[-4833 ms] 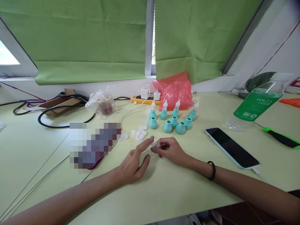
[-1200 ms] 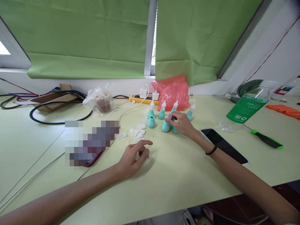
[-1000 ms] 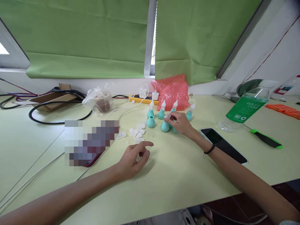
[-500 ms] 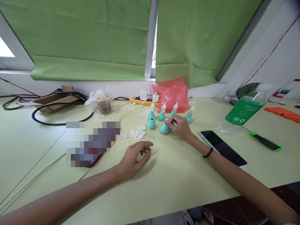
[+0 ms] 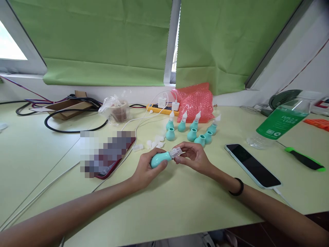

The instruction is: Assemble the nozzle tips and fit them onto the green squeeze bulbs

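Note:
In my left hand (image 5: 146,168) lies a teal rubber bulb (image 5: 159,159) of a nasal aspirator, tilted sideways with its neck to the right. A clear plastic connector (image 5: 175,152) sits at the neck. The thumb and fingertips of my right hand (image 5: 195,157) are closed at the connector's outer end. Behind the hands stand several teal bulbs with open necks (image 5: 170,134) and several with white tips fitted (image 5: 182,126). Loose white tips (image 5: 156,142) are piled just behind my left hand, with a clear connector (image 5: 138,147) beside them.
A phone in a red case (image 5: 105,173) lies left, partly pixelated. Another phone (image 5: 253,164) lies right, near a screwdriver (image 5: 304,158) and a tilted green-labelled bottle (image 5: 281,121). Behind are a power strip (image 5: 168,111), pink bubble wrap (image 5: 196,104), bagged tape (image 5: 119,111) and cables.
My right hand has come back from the row of bulbs toward me. A bulb with a connector is now in my left hand, which has closed around it. The view has shifted slightly left.

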### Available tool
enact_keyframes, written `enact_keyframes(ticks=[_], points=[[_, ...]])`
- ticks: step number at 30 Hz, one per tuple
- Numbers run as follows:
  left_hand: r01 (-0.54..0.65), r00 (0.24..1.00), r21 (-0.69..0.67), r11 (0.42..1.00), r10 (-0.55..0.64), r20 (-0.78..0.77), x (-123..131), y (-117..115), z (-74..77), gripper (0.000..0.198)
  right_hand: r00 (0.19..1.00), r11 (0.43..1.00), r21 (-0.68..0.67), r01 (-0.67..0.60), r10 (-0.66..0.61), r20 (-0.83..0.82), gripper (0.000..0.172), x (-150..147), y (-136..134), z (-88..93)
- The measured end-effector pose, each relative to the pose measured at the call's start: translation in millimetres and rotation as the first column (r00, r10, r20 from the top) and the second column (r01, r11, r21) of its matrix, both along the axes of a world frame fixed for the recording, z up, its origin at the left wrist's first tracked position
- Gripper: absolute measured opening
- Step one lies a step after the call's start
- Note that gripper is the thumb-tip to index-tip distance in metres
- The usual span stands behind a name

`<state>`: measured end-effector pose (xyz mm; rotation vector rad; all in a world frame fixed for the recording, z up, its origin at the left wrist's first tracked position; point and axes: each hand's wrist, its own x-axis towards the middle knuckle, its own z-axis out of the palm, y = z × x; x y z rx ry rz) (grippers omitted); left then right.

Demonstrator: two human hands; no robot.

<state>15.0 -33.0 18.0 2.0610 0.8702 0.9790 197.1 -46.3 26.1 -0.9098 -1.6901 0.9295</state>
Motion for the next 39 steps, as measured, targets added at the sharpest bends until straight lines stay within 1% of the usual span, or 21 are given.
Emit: enact_keyframes(ticks=[2, 3, 4, 5, 6, 7, 8, 10, 11, 14, 16, 18, 22, 24, 27, 31, 34, 39], points=[[-0.025, 0.999, 0.026, 0.999, 0.024, 0.033, 0.0, -0.2, -0.1, 0.021, 0.983, 0.985, 0.170, -0.007, -0.024, 0.179, 0.007, 4.4, 2.1, -1.4], [-0.023, 0.999, 0.032, 0.999, 0.022, 0.038, 0.1, -0.2, -0.3, 0.021, 0.964, 0.961, 0.277, -0.016, -0.059, 0.261, 0.006, 6.3, 2.6, -1.0], [-0.016, 0.999, 0.032, 0.999, 0.015, 0.036, 0.2, -0.1, -0.5, 0.021, 0.941, 0.925, 0.379, -0.026, -0.105, 0.321, 0.008, 7.8, 2.5, 0.3], [-0.008, 0.999, 0.024, 1.000, 0.008, 0.032, 0.5, 0.2, -0.9, 0.021, 0.922, 0.886, 0.462, -0.034, -0.151, 0.357, 0.015, 8.9, 1.9, 2.3], [-0.005, 1.000, 0.008, 1.000, 0.005, 0.028, 0.8, 0.7, -1.2, 0.020, 0.907, 0.854, 0.519, -0.045, -0.183, 0.380, 0.023, 9.7, 1.1, 4.8], [-0.006, 1.000, -0.011, 1.000, 0.006, 0.024, 1.1, 1.5, -1.6, 0.020, 0.896, 0.832, 0.552, -0.060, -0.198, 0.397, 0.030, 10.3, 0.1, 7.5], [-0.008, 1.000, -0.027, 1.000, 0.008, 0.023, 1.4, 2.3, -1.9, 0.020, 0.887, 0.820, 0.566, -0.083, -0.198, 0.417, 0.032, 10.8, -0.6, 10.1], [-0.009, 1.000, -0.049, 0.999, 0.010, 0.018, 2.0, 4.1, -2.4, 0.020, 0.877, 0.821, 0.553, -0.138, -0.158, 0.453, 0.029, 11.8, -1.0, 13.4], [-0.010, 1.000, -0.054, 0.998, 0.011, 0.016, 2.1, 4.8, -2.5, 0.021, 0.886, 0.831, 0.538, -0.143, -0.135, 0.443, 0.026, 12.4, -0.4, 13.9], [-0.014, 1.000, -0.054, 0.998, 0.014, 0.012, 2.0, 5.8, -2.6, 0.022, 0.924, 0.883, 0.451, -0.127, -0.060, 0.377, 0.024, 14.2, 2.8, 11.6], [-0.010, 1.000, -0.061, 0.998, 0.010, 0.009, 1.6, 5.7, -2.3, 0.022, 0.924, 0.903, 0.407, -0.136, -0.033, 0.381, 0.022, 15.1, 4.6, 9.8], [-0.005, 1.000, -0.063, 0.998, 0.006, 0.008, 1.4, 5.5, -2.0, 0.021, 0.892, 0.897, 0.410, -0.167, -0.040, 0.451, 0.020, 15.4, 4.8, 9.6], [-0.017, 1.000, -0.072, 0.997, 0.018, 0.009, 2.0, 5.6, -1.0, 0.023, 0.805, 0.858, 0.462, -0.224, -0.104, 0.584, 0.017, 14.7, 3.3, 11.5], [-0.009, 1.000, -0.109, 0.994, 0.010, 0.010, 2.6, 5.9, -0.4, 0.025, 0.795, 0.868, 0.444, -0.222, -0.102, 0.598, 0.019, 14.4, 3.3, 11.5], [0.021, 1.000, -0.131, 0.991, -0.022, -0.007, 3.3, 6.0, 0.4, 0.027, 0.785, 0.907, 0.361, -0.219, -0.056, 0.617, 0.026, 14.7, 4.3, 10.8], [0.039, 0.997, -0.073, 0.997, -0.044, -0.066, 4.3, 4.6, 0.7, 0.028, 0.774, 0.942, 0.234, -0.242, 0.042, 0.632, 0.032, 16.2, 5.7, 12.1], [0.032, 0.993, -0.029, 0.999, -0.035, -0.111, 5.4, 3.4, -0.8, 0.028, 0.774, 0.952, 0.137, -0.275, 0.134, 0.619, 0.034, 17.2, 6.4, 15.1], [0.048, 0.981, 0.076, 0.996, -0.033, -0.192, 6.7, 2.0, -6.3, 0.027, 0.761, 0.945, -0.089, -0.313, 0.306, 0.572, 0.033, 17.7, 8.5, 20.5]])
